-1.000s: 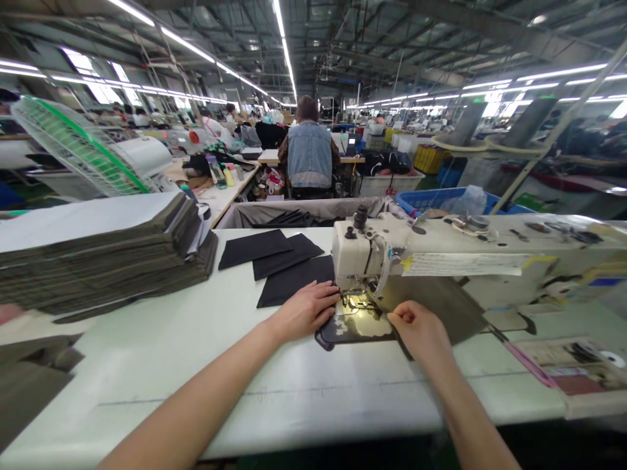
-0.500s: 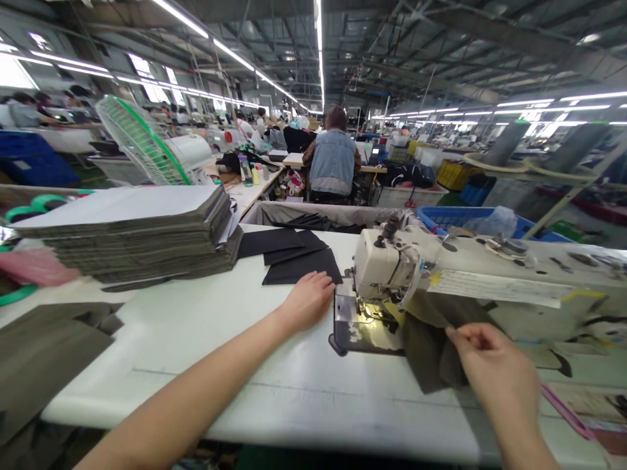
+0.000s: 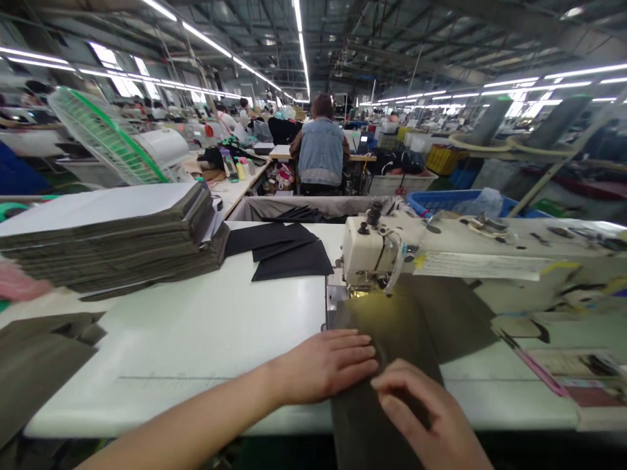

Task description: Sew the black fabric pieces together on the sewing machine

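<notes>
A dark olive fabric piece (image 3: 406, 333) lies in front of the sewing machine (image 3: 368, 251), its upper edge by the needle area and its lower end hanging over the table's front edge. My left hand (image 3: 328, 365) rests flat on its left side, fingers stretched out. Close beside it, my right hand (image 3: 426, 411) is curled with thumb and fingertips drawn together on the cloth, seemingly pinching it. More olive cloth (image 3: 453, 316) spreads under the machine arm to the right. The presser foot is mostly hidden by the machine head and fabric.
Black fabric pieces (image 3: 294, 258) lie left of the machine head. A tall stack of olive panels (image 3: 108, 245) stands farther left, near a fan (image 3: 112, 140). Pink-handled snips (image 3: 539, 369) lie at right. Behind are a blue basket (image 3: 441, 199) and a seated person (image 3: 321, 150).
My left hand has come from beside the black pieces down onto the olive fabric. My right hand has moved left, and the fabric now stretches in front of the needle. The view has shifted slightly.
</notes>
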`<state>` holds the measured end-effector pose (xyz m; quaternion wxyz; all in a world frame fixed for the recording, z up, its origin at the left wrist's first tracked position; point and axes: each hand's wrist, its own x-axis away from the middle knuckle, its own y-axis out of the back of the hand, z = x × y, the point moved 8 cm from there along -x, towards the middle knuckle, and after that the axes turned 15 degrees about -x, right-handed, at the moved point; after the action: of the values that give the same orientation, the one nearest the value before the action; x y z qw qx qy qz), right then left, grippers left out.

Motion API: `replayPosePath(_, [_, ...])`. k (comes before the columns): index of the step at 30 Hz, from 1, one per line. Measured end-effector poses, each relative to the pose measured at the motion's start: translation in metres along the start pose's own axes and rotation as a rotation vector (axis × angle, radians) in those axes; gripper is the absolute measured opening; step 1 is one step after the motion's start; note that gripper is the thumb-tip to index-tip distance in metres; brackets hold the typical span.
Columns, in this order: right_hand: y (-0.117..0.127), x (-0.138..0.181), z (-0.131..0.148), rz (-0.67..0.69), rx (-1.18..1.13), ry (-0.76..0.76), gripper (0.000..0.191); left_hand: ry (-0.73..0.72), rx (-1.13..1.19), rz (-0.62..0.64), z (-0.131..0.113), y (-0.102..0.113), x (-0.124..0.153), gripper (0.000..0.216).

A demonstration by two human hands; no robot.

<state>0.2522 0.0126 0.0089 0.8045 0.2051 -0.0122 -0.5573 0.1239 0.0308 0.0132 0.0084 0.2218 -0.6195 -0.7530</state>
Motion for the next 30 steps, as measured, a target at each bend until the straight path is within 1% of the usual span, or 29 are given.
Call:
replayPosePath(1, [0.005, 0.003, -0.001, 0.0, 0.052, 0.046, 0.031, -0.005, 0.021, 0.059, 0.0, 0.001, 0.013, 0.036])
replayPosePath(2, [0.006, 0.006, -0.004, 0.031, 0.116, 0.092, 0.046, -0.014, 0.048, 0.111, -0.001, 0.004, 0.026, 0.037])
replayPosePath(4, [-0.004, 0.016, -0.01, 0.206, 0.259, 0.195, 0.083, -0.008, 0.111, 0.211, -0.002, 0.013, 0.052, 0.046])
replayPosePath(5, [-0.012, 0.023, -0.014, 0.308, 0.327, 0.243, 0.095, 0.014, 0.149, 0.264, -0.002, 0.016, 0.063, 0.052])
replayPosePath(6, [-0.02, 0.029, -0.018, 0.386, 0.389, 0.279, 0.099, 0.049, 0.184, 0.286, -0.001, 0.02, 0.072, 0.058])
replayPosePath(8, [-0.029, 0.035, -0.027, 0.45, 0.501, 0.296, 0.097, 0.139, 0.234, 0.307, 0.002, 0.025, 0.083, 0.063])
replayPosePath(11, [-0.034, 0.035, -0.034, 0.462, 0.577, 0.302, 0.091, 0.24, 0.261, 0.311, 0.006, 0.027, 0.087, 0.06])
replayPosePath(13, [-0.031, 0.031, -0.031, 0.45, 0.522, 0.326, 0.082, 0.255, 0.25, 0.31, 0.005, 0.027, 0.084, 0.06])
replayPosePath(15, [-0.023, 0.023, -0.026, 0.393, 0.371, 0.305, 0.065, 0.231, 0.244, 0.273, 0.003, 0.03, 0.079, 0.062])
replayPosePath(17, [-0.011, 0.01, -0.022, 0.286, 0.16, 0.223, 0.046, 0.241, 0.287, 0.189, 0.003, 0.033, 0.072, 0.057])
replayPosePath(18, [-0.006, 0.001, -0.022, 0.217, 0.054, 0.174, 0.037, 0.296, 0.323, 0.139, 0.008, 0.034, 0.069, 0.048])
replayPosePath(19, [-0.001, -0.008, -0.023, 0.137, -0.041, 0.119, 0.031, 0.392, 0.358, 0.099, 0.016, 0.031, 0.067, 0.037])
replayPosePath(20, [0.004, -0.016, -0.027, 0.047, -0.118, 0.057, 0.027, 0.528, 0.383, 0.076, 0.027, 0.027, 0.068, 0.028])
replayPosePath(21, [0.007, -0.024, -0.033, -0.048, -0.18, -0.006, 0.026, 0.686, 0.391, 0.071, 0.04, 0.02, 0.072, 0.026])
replayPosePath(22, [0.009, -0.031, -0.041, -0.139, -0.229, -0.068, 0.031, 0.843, 0.384, 0.084, 0.051, 0.012, 0.077, 0.029])
replayPosePath(23, [0.009, -0.036, -0.049, -0.228, -0.261, -0.13, 0.04, 0.986, 0.362, 0.11, 0.06, 0.006, 0.084, 0.034])
replayPosePath(24, [0.009, -0.038, -0.058, -0.308, -0.271, -0.185, 0.049, 1.095, 0.335, 0.141, 0.067, 0.0, 0.09, 0.037])
replayPosePath(25, [0.007, -0.04, -0.066, -0.372, -0.258, -0.228, 0.058, 1.166, 0.311, 0.171, 0.071, -0.003, 0.095, 0.037])
replayPosePath(27, [0.005, -0.04, -0.075, -0.453, -0.17, -0.281, 0.065, 1.233, 0.272, 0.234, 0.075, -0.006, 0.1, 0.03])
replayPosePath(28, [0.003, -0.039, -0.076, -0.46, -0.118, -0.29, 0.064, 1.248, 0.258, 0.267, 0.076, -0.007, 0.103, 0.026])
replayPosePath(29, [0.001, -0.039, -0.075, -0.44, -0.076, -0.286, 0.058, 1.259, 0.251, 0.293, 0.076, -0.006, 0.105, 0.024])
replayPosePath(30, [-0.003, -0.039, -0.073, -0.396, -0.048, -0.269, 0.048, 1.27, 0.253, 0.31, 0.076, -0.006, 0.107, 0.024])
